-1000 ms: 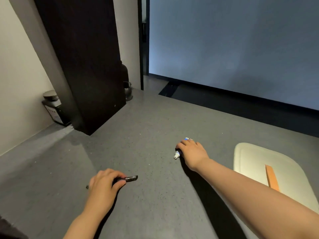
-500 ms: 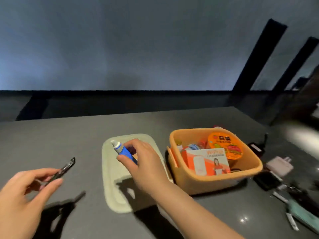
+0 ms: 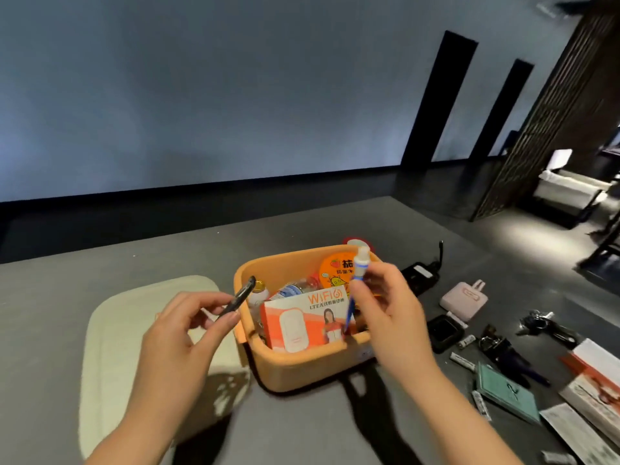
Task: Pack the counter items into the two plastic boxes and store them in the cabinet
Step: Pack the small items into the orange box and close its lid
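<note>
An orange plastic box (image 3: 295,369) stands open on the grey counter (image 3: 100,260), holding a WiFi carton (image 3: 302,322), an orange round pack (image 3: 335,270) and a small bottle. My left hand (image 3: 183,333) pinches a thin black stick-like item (image 3: 239,297) just over the box's left rim. My right hand (image 3: 391,313) holds a blue and white tube (image 3: 357,283) upright over the box's right side. The pale green lid (image 3: 114,330) lies flat to the left of the box.
Loose items lie right of the box: a black handset (image 3: 419,275), a pink charger (image 3: 464,298), a small black case (image 3: 443,330), keys (image 3: 540,322), a teal booklet (image 3: 505,391), small batteries and paper cartons (image 3: 593,380). A dark slatted screen (image 3: 553,105) stands far right.
The view swung right from the bare counter to the box. Both hands lifted their items off the counter and carried them over the orange box; the tube now points up.
</note>
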A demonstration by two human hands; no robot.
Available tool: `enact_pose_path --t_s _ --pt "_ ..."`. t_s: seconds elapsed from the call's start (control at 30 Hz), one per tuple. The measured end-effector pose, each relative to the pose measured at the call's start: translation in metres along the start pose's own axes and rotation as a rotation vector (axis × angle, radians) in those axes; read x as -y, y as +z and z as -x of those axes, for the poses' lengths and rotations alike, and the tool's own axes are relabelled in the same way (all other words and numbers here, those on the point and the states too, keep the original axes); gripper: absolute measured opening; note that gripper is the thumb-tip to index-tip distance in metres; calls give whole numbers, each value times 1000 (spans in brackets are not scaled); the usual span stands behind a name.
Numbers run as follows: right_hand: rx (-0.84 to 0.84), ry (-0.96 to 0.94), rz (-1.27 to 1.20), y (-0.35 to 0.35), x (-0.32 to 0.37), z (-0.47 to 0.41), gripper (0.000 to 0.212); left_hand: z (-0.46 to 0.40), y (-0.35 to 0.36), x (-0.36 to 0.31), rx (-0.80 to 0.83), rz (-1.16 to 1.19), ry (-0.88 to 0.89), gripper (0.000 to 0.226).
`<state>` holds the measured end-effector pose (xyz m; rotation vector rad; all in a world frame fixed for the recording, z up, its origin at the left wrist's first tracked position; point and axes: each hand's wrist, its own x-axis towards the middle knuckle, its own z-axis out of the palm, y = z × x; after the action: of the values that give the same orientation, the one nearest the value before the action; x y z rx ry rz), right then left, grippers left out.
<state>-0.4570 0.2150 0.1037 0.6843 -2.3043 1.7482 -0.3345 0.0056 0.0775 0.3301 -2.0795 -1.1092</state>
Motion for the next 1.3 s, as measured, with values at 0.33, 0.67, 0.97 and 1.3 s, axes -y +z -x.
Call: enact_pose_path --t_s 0.33,0.67,0.97,1.3 --pt "348 95 236 -42 -56 -49 18 -65 91 -27 116 -58 -5 15" --pt "426 122 564 -41 -85 -69 9 -69 113 -6 125 -95 -99 12" --pt "367 123 424 -26 -84 -67 11 -66 104 -9 98 -98 -123 21" --pt "383 110 662 -10 -85 -64 14 -66 107 -10 93 -80 -114 24"
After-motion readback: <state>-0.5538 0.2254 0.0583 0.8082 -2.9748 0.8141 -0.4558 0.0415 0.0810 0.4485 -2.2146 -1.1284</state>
